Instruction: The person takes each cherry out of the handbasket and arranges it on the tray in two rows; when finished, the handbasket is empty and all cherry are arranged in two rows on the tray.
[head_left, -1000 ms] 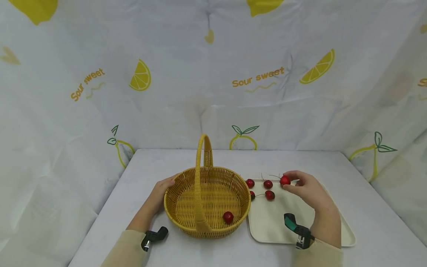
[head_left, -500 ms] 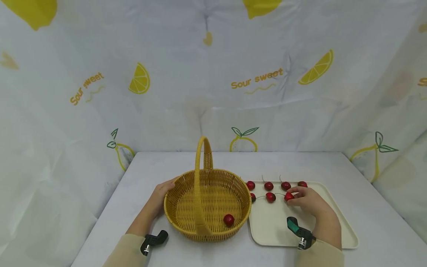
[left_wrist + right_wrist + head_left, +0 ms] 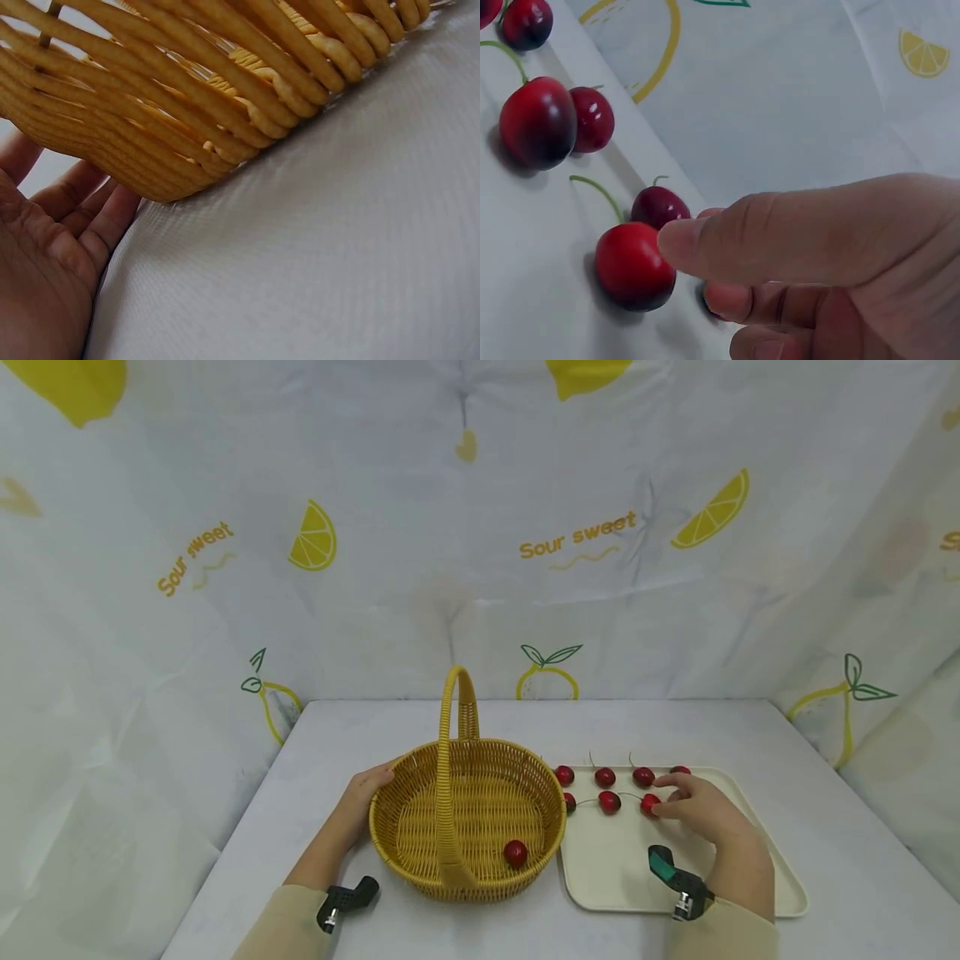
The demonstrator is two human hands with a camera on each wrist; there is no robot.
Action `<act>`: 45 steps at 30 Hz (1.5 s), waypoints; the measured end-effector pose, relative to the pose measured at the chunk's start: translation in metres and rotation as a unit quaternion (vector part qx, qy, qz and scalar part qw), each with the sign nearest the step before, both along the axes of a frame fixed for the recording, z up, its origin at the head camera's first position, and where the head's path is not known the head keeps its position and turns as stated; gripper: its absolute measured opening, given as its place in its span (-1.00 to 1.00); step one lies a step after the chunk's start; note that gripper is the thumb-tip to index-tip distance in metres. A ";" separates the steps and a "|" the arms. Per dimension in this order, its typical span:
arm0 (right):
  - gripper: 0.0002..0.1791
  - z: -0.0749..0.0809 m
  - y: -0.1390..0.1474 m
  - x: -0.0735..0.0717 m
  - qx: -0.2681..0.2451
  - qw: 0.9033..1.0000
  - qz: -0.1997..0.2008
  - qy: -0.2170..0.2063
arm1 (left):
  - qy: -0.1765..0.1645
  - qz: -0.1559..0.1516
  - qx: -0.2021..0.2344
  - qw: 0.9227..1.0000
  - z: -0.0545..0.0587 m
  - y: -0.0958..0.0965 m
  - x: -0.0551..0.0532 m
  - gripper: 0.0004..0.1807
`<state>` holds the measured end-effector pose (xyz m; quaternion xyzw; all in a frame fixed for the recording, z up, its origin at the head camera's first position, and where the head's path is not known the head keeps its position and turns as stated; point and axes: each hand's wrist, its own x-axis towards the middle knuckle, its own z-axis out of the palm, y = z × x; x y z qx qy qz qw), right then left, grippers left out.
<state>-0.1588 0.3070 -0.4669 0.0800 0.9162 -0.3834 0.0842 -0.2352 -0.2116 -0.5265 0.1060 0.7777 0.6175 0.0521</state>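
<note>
My left hand [image 3: 363, 793] rests against the left side of a yellow wicker basket [image 3: 480, 893]; in the left wrist view its fingers [image 3: 101, 225] lie against the weave. One cherry [image 3: 515, 853] is inside the basket at its front right. Over the cream tray [image 3: 615, 877], my right hand [image 3: 701, 810] has thumb and index finger parted beside a red cherry [image 3: 634, 266] in the near row. The thumb tip overlaps that cherry's edge in the right wrist view; whether it touches cannot be told. Other cherries [image 3: 609, 802] lie in two rows, one partly hidden behind the right hand.
The basket's tall arched handle [image 3: 446, 777] stands above its middle. Its right side overlaps the tray's left edge and partly covers a cherry [image 3: 570, 802]. A lemon-print cloth [image 3: 450, 568] hangs behind the white table [image 3: 360, 718] and at both sides.
The right hand set a cherry down in the far row, moved nearer to place another in the near row, and its fingers have just parted from it. The left hand stays on the basket.
</note>
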 end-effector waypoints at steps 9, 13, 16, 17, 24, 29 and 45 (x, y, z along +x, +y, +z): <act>-0.44 0.033 -0.016 0.010 -0.007 0.996 0.020 0.085 | -0.004 0.006 -0.003 1.000 -0.001 0.001 0.000 -0.45; -0.47 0.045 -0.029 0.011 -0.019 0.991 0.044 0.124 | -0.003 0.007 -0.002 1.000 -0.002 0.001 -0.001 -0.44; -0.50 0.052 -0.040 0.009 -0.035 0.987 0.061 0.147 | -0.001 0.007 -0.003 1.000 -0.002 0.001 0.000 -0.43; -0.52 0.053 -0.043 0.009 -0.046 0.985 0.067 0.154 | -0.001 0.006 -0.004 1.000 -0.002 0.001 0.000 -0.43; -0.60 0.063 -0.067 0.008 -0.112 0.970 0.125 0.175 | 0.002 0.005 -0.006 1.000 -0.001 0.002 0.001 -0.43; -0.64 0.066 -0.092 0.003 -0.136 0.966 0.173 0.138 | -0.003 0.007 -0.003 1.000 -0.001 0.001 0.000 -0.44; -0.57 0.043 -0.161 -0.010 -0.114 0.946 0.300 0.036 | 0.001 0.004 0.006 1.000 -0.006 -0.001 -0.002 -0.41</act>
